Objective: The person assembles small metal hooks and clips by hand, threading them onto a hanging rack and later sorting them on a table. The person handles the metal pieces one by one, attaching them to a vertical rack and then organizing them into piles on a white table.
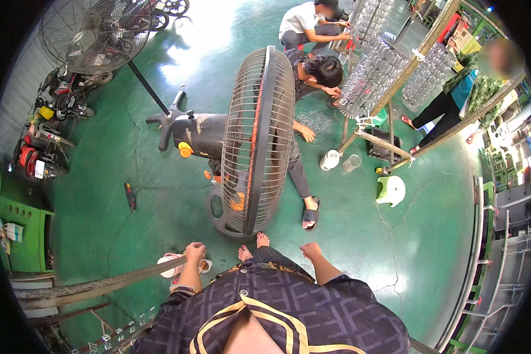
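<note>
The left hand [195, 252] is raised with its fingers curled in; how tightly, and whether it has hold of anything, I cannot tell. A white tub [168, 268] and a small cup [205, 266] sit on the green floor [348, 259] near it, with a wooden beam [100, 287] reaching in from the left. The right hand [311, 251] is also curled, well apart from the left; its grip and contents are too small to read. A large black fan [259, 141] stands upright just ahead, between the hands and a crouching person [321, 71]. A pale green stool [391, 192] is farther right.
</note>
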{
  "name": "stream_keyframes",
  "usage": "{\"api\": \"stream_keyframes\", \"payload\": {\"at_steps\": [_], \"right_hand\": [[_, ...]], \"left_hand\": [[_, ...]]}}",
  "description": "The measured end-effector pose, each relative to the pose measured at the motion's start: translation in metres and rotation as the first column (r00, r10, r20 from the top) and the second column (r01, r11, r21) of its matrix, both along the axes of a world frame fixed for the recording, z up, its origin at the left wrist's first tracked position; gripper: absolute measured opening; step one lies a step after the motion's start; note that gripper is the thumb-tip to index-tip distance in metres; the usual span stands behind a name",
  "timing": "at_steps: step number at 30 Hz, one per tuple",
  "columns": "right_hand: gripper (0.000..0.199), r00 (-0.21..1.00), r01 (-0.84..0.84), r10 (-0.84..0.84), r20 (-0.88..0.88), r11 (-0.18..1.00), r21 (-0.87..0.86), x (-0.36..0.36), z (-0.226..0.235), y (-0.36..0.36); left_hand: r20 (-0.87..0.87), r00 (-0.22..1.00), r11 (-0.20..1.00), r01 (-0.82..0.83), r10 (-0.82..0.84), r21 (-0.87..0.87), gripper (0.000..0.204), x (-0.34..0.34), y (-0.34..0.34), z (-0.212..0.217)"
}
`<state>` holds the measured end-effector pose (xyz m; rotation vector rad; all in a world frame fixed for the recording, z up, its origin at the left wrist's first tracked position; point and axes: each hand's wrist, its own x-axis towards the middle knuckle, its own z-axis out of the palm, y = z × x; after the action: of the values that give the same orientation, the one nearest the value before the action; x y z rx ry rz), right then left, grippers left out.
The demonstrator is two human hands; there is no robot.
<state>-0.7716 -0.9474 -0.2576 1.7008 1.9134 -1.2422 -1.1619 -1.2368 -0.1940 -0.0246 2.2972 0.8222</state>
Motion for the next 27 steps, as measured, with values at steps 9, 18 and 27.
{"api": "stream_keyframes", "payload": {"at_steps": [9,18,27], "right_hand": [[0.025,0.85,0.482,-0.519,-0.092,0.836,-0.26,0.006,0.022,-0.028],[0.024,0.838,0.431,-0.493,-0.233,0.861,-0.268,-0.04,0.02,-0.009],[0.027,0.715,0.635,-0.684,-0.143,0.722,-0.277,-0.056,0.018,-0.028]], "left_hand": [[-0.076,0.992,0.995,0.099,-0.101,-0.022,0.027,-0.043,0.052,0.029],[-0.115,0.95,0.948,0.267,-0.289,-0.171,0.027,-0.059,0.067,0.028],[-0.047,0.925,0.907,0.359,-0.378,-0.221,0.027,-0.11,0.115,0.051]]}}
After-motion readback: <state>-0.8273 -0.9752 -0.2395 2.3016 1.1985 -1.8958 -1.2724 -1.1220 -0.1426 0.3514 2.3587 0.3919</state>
